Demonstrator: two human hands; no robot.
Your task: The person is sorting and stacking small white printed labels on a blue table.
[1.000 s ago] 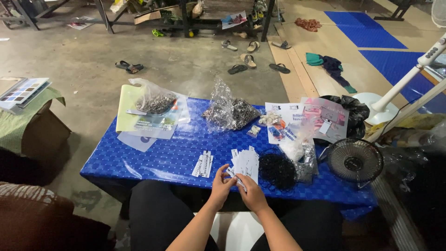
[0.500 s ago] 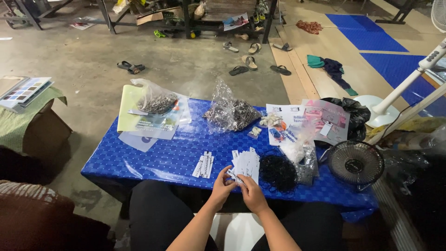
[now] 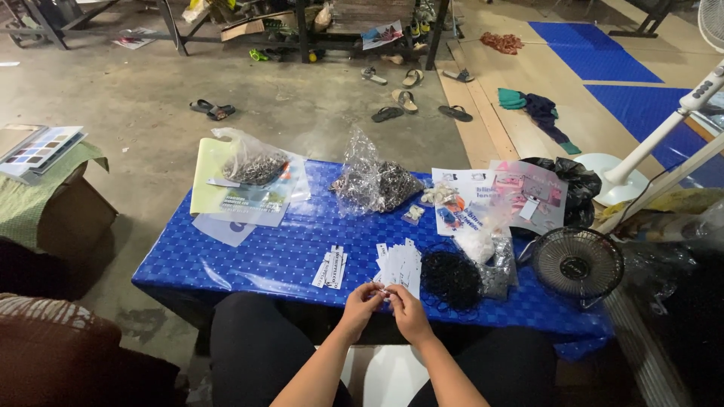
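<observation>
My left hand (image 3: 360, 303) and my right hand (image 3: 408, 309) meet at the near edge of a low table with a blue cloth (image 3: 256, 256). Their fingertips pinch together on a small item, too small to make out, just below a fanned stack of white paper tags (image 3: 400, 265). A second small pile of white tags (image 3: 330, 268) lies to the left. A heap of black elastic loops (image 3: 451, 278) rests right of my right hand.
On the table are two clear bags of small dark parts (image 3: 253, 163) (image 3: 373, 183), printed sheets (image 3: 466, 197), a black bag (image 3: 573, 185) and a small black fan (image 3: 577, 264). Sandals (image 3: 210, 110) lie on the concrete floor. A cardboard box (image 3: 64, 215) stands left.
</observation>
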